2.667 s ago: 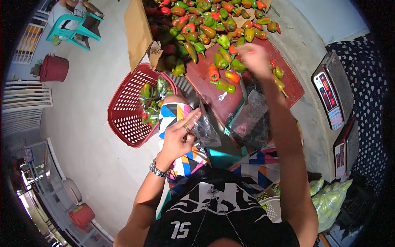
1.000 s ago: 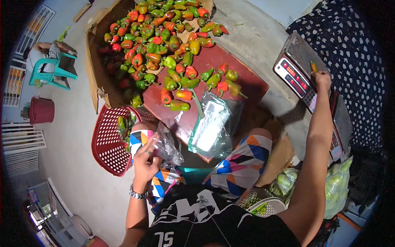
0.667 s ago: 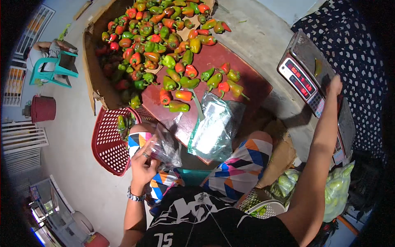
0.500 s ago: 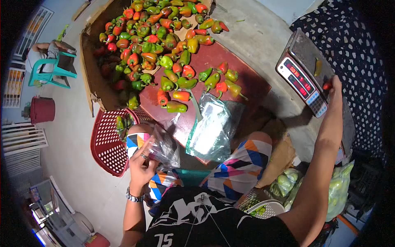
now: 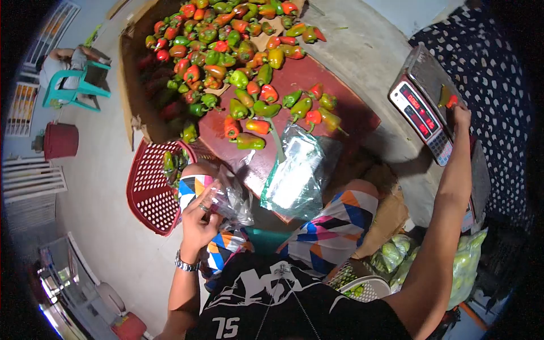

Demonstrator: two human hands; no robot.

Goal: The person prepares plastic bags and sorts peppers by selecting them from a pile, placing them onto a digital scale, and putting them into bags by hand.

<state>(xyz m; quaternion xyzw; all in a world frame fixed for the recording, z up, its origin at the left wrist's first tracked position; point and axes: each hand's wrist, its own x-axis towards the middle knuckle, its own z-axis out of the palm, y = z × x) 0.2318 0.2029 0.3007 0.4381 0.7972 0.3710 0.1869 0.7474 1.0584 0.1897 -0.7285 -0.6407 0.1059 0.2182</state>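
Over the metal plate of a digital scale (image 5: 420,116), my right hand (image 5: 461,116) is closed on a small red pepper (image 5: 451,101). A greenish pepper (image 5: 443,96) lies on the plate beside it. My left hand (image 5: 199,220), by my left knee, is closed on a clear plastic bag (image 5: 231,198). A red board (image 5: 340,93) in front of me bears several loose red and green peppers (image 5: 249,141) and a pile of clear bags (image 5: 294,175). Many more peppers fill a cardboard box (image 5: 129,96) at the upper left.
A red perforated basket (image 5: 152,190) holding bagged green peppers stands left of my knee. Bags of green produce (image 5: 469,255) and a white basket (image 5: 375,288) are at the lower right. A second scale (image 5: 480,181) sits beside the first. A person sits on a teal chair (image 5: 68,93) at the far left.
My right hand has gone from the peppers on the board to the scale. The greenish pepper it held now lies on the plate, and a red one shows at its fingertips. My left hand keeps the bag.
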